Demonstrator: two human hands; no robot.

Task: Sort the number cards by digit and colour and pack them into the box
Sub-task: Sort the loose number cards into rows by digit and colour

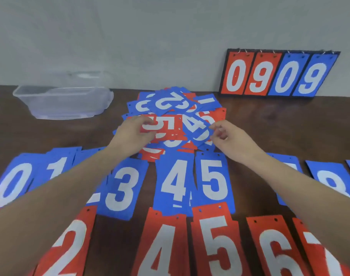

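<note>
A clear plastic box (pixel 62 102) is sitting near the far left edge of the brown table (pixel 269 124), open side up. Along the near edge, sorted cards are lying in two rows: blue cards (pixel 176 184) reading 0, 1, 3, 4, 5 and 8 behind, red cards (pixel 216 242) reading 2, 4, 5, 6 and 7 in front, some partly hidden under the forearms. At the middle of the table an unsorted heap of cards (pixel 170 104) is lying mixed, red and blue overlapping. The left hand (pixel 130 134) is pinching a red 5 card (pixel 166 124) at the heap's near side, thumb on top. Just right of it, the right hand (pixel 230 136) is pinching a tilted blue 4 card (pixel 196 126) by its edge. At the far right edge, a flip scoreboard (pixel 277 73) reading 0909 is leaning against the wall.
</note>
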